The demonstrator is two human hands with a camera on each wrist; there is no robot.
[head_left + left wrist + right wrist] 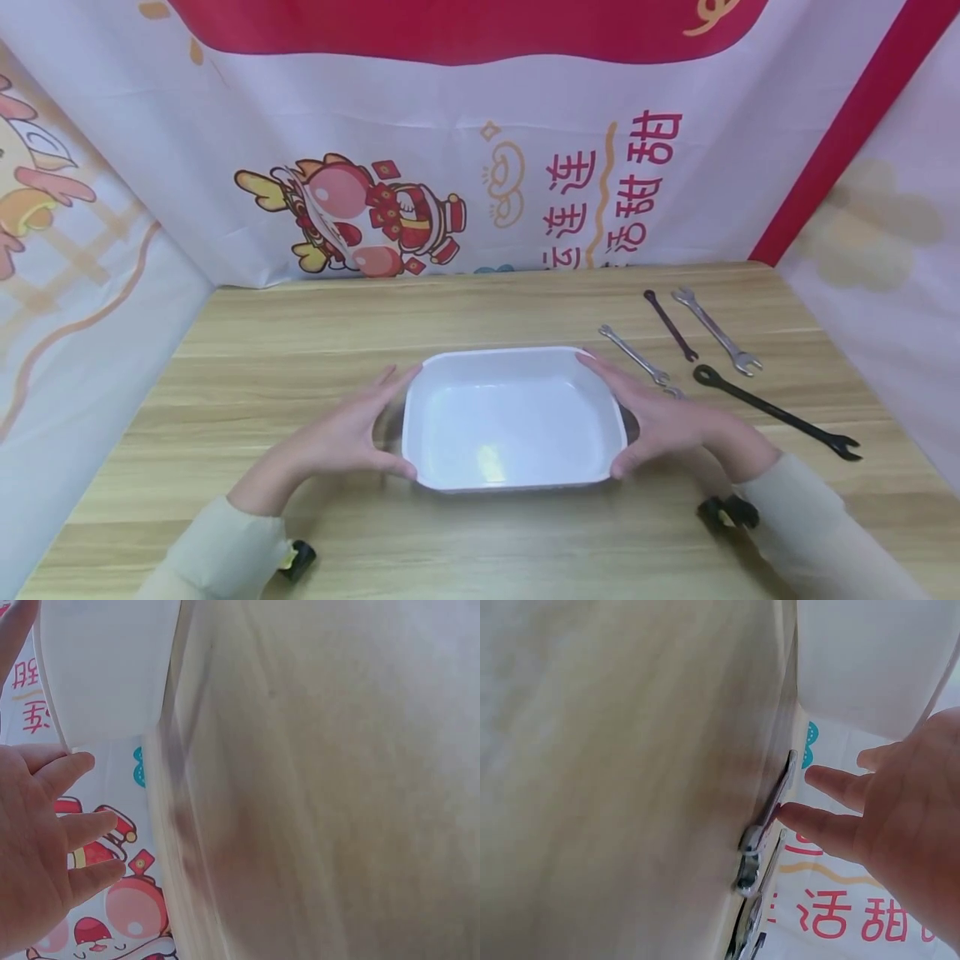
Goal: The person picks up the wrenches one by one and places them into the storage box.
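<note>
A white rectangular tray (pixel 517 433) with rounded corners and nothing in it faces up at the middle of the wooden table. My left hand (pixel 341 437) grips its left end, thumb at the near corner and index finger at the far one. At the opposite end my right hand (pixel 663 421) holds the tray the same way. In the left wrist view, the other fingers spread off the tray's side wall (pixel 105 675). The right wrist view shows several fingers likewise extended beside the tray wall (pixel 862 660), with a silver wrench (pixel 761 832) beyond them.
Right of the tray lie a small silver wrench (pixel 633 354), a thin dark wrench (pixel 670 323), a larger silver wrench (pixel 716 329) and a long black wrench (pixel 772 408). Another wrench end (pixel 674 392) shows behind my right hand. Printed cloth (pixel 480 108) walls the table's back and sides.
</note>
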